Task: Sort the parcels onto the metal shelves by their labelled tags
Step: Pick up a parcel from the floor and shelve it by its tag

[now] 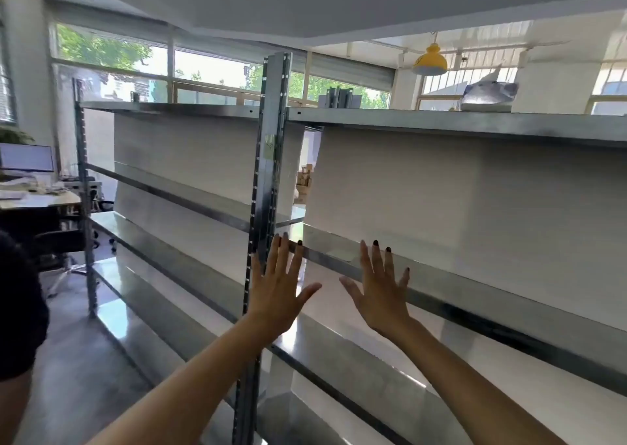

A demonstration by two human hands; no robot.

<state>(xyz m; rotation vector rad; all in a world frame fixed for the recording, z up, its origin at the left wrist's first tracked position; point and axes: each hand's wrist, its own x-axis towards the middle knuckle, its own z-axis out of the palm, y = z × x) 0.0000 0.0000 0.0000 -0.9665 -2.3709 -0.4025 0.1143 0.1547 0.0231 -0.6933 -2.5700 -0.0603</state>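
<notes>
Raising both arms in front of the metal shelves (441, 124), palms facing away toward the racking. Spreading the left hand (276, 295) wide, fingers fanned, holding nothing, overlapping the upright post (271, 146) where two shelf bays are meeting. Spreading the right hand (381, 295) wide too, empty, dark polish showing on the nails, fingertips lying over the front edge of the middle shelf (475, 295); impossible to tell whether actually touching the metal or hovering just before it. Keeping the two hands near each other, thumbs pointing inward, apart. Showing no goods on the shelf levels in view, only white backing panels (424, 186) behind them. Resting on the top shelf at the far right, a grey plastic-wrapped parcel (488, 97), its tag not readable from here. Standing on the same top level, nearer the middle, a small bundle of metal brackets (339, 98). Hanging from the ceiling beyond, a yellow lamp (430, 61). Sitting off to the left, a surface (37, 200) carrying a monitor (27, 158) and clutter. Peeking through the gap between panels, stacked cardboard boxes (305, 181)
</notes>
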